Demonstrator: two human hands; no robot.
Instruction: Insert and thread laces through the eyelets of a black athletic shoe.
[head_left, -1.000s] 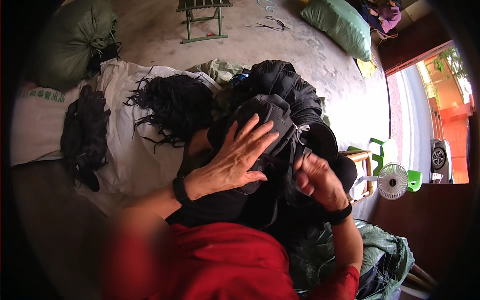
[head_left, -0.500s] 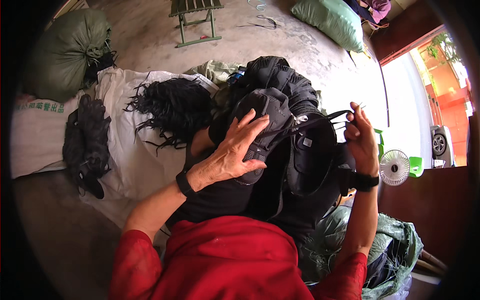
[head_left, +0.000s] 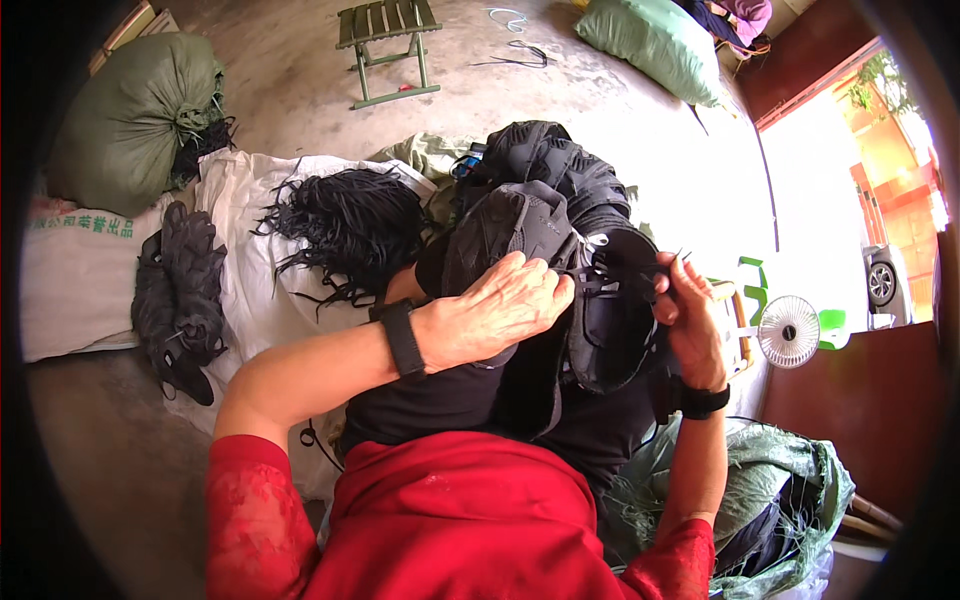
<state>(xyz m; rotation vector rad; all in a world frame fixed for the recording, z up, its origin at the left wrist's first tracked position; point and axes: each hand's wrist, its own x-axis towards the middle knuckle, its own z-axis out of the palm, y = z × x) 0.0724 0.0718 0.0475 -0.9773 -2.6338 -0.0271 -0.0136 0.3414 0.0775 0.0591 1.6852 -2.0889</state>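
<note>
On my lap lies a pair of black shoes. The left shoe (head_left: 515, 225) has its sole side toward me, and the right shoe (head_left: 612, 345) shows its dark opening. My left hand (head_left: 500, 312) is closed over the left shoe's near part, its fingertips pinched where a black shoelace (head_left: 600, 280) runs. The shoelace crosses to my right hand (head_left: 690, 315), whose thumb and fingers grip its end above the right shoe. Part of the lace is hidden by my left fingers. Behind them is a heap of more black shoes (head_left: 550, 155).
A bunch of black laces (head_left: 350, 225) lies on a white sack (head_left: 240, 260) to the left, beside another dark pair of shoes (head_left: 180, 300). A stuffed green sack (head_left: 140, 120) stands far left, a folding stool (head_left: 390, 40) ahead, a small fan (head_left: 788, 332) and an open woven bag (head_left: 740, 490) right.
My left hand has gone from spread fingers on the shoe to a closed grip. My right hand has come lower and inward, and the lace stretch between the hands is shorter.
</note>
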